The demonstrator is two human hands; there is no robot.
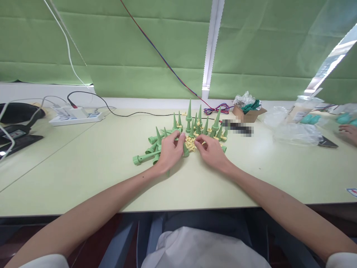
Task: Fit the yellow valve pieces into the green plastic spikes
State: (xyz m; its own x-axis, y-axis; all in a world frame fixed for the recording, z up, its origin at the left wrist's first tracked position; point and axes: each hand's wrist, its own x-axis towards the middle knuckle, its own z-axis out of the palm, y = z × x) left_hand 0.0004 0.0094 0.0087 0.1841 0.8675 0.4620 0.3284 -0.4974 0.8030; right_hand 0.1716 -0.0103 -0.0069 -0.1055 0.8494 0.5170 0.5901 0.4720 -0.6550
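My left hand [172,149] is closed, thumb against the fingers, around a green plastic plant-watering spike [185,150] whose wider end shows beside the thumb. Most of that piece is hidden by the hand. Just to the right, my right hand [212,152] is in a pinch, and anything between its fingertips is too small to make out. Between the hands lies a pile of small yellow plastic pieces [190,143]. Behind it stand several upright green spikes [189,111], some with yellow pieces fitted. Other green spikes [143,158] lie loose left of my left hand.
A white power strip [76,116] with cables sits at the back left. Toward the back right are a cardboard box [248,113] and a coil of red and blue wire [219,108]. Farther right stand a plastic cup [302,108], a phone [328,142] and another person's hand [348,132].
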